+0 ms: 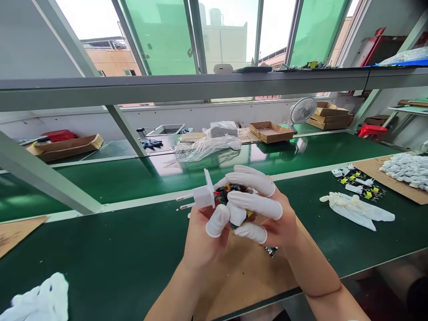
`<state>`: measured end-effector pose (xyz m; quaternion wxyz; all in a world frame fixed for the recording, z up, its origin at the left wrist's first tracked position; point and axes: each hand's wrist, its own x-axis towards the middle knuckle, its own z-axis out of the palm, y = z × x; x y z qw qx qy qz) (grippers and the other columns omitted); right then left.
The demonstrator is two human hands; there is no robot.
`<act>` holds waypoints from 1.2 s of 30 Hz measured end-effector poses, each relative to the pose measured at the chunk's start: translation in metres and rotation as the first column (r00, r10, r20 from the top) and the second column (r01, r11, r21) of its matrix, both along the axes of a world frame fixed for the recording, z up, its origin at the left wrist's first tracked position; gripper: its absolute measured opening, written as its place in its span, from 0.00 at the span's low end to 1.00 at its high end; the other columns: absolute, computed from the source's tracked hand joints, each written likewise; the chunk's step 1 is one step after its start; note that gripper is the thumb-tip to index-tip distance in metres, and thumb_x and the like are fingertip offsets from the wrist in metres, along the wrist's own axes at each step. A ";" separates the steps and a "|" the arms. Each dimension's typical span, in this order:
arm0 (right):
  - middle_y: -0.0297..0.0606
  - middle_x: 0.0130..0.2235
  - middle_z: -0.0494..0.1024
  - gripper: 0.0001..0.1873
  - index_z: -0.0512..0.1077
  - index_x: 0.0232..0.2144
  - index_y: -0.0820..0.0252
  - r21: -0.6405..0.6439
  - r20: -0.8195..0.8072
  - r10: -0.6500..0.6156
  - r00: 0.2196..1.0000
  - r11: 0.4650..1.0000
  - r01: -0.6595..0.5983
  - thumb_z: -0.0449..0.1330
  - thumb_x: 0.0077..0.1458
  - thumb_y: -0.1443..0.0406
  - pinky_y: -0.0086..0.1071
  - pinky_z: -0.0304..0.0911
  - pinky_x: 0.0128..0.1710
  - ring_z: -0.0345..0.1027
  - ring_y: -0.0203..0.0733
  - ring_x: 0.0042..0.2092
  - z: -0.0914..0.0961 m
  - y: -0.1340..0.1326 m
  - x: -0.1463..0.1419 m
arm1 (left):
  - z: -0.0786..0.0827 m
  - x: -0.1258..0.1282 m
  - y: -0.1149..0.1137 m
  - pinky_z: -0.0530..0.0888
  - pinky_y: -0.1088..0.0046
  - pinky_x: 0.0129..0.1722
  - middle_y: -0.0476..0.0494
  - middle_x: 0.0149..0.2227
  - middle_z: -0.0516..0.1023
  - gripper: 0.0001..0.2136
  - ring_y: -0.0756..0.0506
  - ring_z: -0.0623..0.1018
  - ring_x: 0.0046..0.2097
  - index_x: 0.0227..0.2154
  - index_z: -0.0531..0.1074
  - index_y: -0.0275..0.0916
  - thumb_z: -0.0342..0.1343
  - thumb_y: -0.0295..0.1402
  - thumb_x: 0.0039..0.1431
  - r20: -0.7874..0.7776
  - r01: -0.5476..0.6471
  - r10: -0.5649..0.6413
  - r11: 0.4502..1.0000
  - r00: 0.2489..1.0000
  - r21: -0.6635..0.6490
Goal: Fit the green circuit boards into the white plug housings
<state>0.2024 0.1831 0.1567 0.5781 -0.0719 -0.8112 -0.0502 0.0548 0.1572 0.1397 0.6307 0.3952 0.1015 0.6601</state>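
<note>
Both my hands, wearing white finger cots, meet around one circuit board with a copper coil, wires and yellow parts on it. A white two-pin plug head joins it by short wires and points left. My left hand is closed on the board from below, its thumb against the near side. My right hand wraps its fingers over the top and near face. Much of the board is hidden behind the fingers. Beneath the hands lies a brown cardboard sheet, with a small board partly showing by my right wrist.
On the right lie several circuit boards, a white glove and a heap of white parts on cardboard. White cloth rests at lower left. Behind are a plastic bag, a cardboard tray and a fan.
</note>
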 end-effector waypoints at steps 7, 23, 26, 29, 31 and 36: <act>0.51 0.58 0.81 0.25 0.71 0.68 0.56 -0.018 -0.012 0.034 0.999 0.999 -0.034 0.64 0.73 0.59 0.47 0.80 0.59 0.79 0.56 0.60 0.004 -0.005 0.002 | 0.003 -0.010 -0.006 0.85 0.61 0.44 0.44 0.37 0.85 0.21 0.39 0.86 0.41 0.40 0.85 0.45 0.82 0.48 0.46 -0.175 0.040 -0.049 0.998 0.983 -0.057; 0.50 0.60 0.81 0.12 0.75 0.57 0.57 -0.045 0.028 -0.180 0.983 0.982 0.182 0.61 0.76 0.61 0.45 0.78 0.57 0.78 0.50 0.60 0.004 -0.017 -0.003 | -0.005 -0.003 0.006 0.73 0.77 0.26 0.57 0.18 0.62 0.20 0.52 0.68 0.22 0.25 0.77 0.43 0.77 0.51 0.53 -0.044 -0.087 0.084 0.994 0.995 -0.059; 0.53 0.60 0.79 0.16 0.74 0.61 0.59 0.041 0.016 -0.181 0.983 0.983 0.180 0.59 0.77 0.60 0.48 0.78 0.56 0.77 0.53 0.60 0.002 -0.017 0.001 | -0.004 -0.003 0.007 0.82 0.65 0.39 0.50 0.22 0.74 0.22 0.41 0.82 0.34 0.31 0.82 0.45 0.77 0.57 0.47 -0.112 0.004 -0.006 1.000 0.994 -0.010; 0.53 0.62 0.77 0.21 0.72 0.66 0.56 0.065 0.037 -0.179 0.983 0.982 0.177 0.59 0.76 0.61 0.52 0.77 0.56 0.76 0.56 0.60 -0.001 -0.017 0.005 | 0.001 -0.005 0.006 0.84 0.59 0.45 0.48 0.27 0.81 0.18 0.38 0.86 0.37 0.32 0.84 0.46 0.80 0.51 0.46 -0.153 0.045 -0.043 0.999 0.987 0.010; 0.53 0.64 0.76 0.23 0.71 0.68 0.55 0.029 0.061 -0.171 0.983 0.985 0.170 0.61 0.74 0.63 0.54 0.77 0.57 0.76 0.59 0.61 -0.003 -0.016 0.005 | 0.004 -0.007 0.004 0.85 0.59 0.44 0.50 0.25 0.80 0.16 0.41 0.84 0.33 0.29 0.83 0.47 0.81 0.47 0.46 -0.132 0.030 -0.029 0.999 0.991 0.009; 0.51 0.64 0.77 0.30 0.67 0.72 0.52 0.011 0.055 -0.157 0.986 0.988 0.157 0.63 0.72 0.66 0.53 0.78 0.58 0.76 0.57 0.63 -0.003 -0.014 0.005 | 0.003 -0.009 0.002 0.83 0.61 0.39 0.52 0.21 0.74 0.15 0.44 0.80 0.28 0.23 0.79 0.45 0.81 0.42 0.48 -0.084 0.053 -0.053 0.999 0.995 0.001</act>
